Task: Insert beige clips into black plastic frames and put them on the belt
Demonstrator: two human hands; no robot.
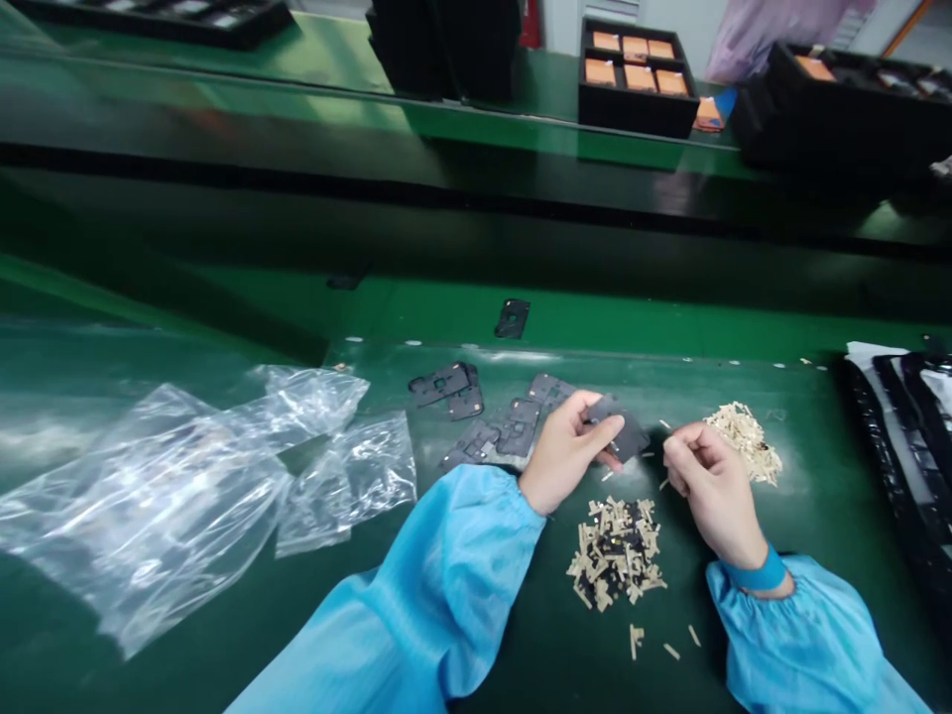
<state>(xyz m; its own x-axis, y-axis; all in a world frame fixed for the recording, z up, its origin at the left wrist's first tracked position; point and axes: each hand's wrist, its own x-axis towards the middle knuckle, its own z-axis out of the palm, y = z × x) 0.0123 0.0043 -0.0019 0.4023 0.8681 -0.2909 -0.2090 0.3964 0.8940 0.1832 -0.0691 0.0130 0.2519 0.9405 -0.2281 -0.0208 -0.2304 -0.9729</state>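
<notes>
My left hand (569, 451) is closed on a flat dark grey part (627, 432), held just above the green table. My right hand (706, 481) is curled beside it in a pinch, fingertips close to the part's right edge; what it pinches is too small to name. Below the hands lies a heap of small tan strips (616, 553). A second, paler heap of strips (746, 440) lies right of my right hand. Several more dark flat parts (513, 426) lie spread out left of my left hand.
Crumpled clear plastic bags (178, 496) cover the table's left side. One dark part (513, 318) lies alone farther back. Black trays (911, 466) stand at the right edge. Across the conveyor, a black tray of orange pieces (636, 79) and other black trays stand.
</notes>
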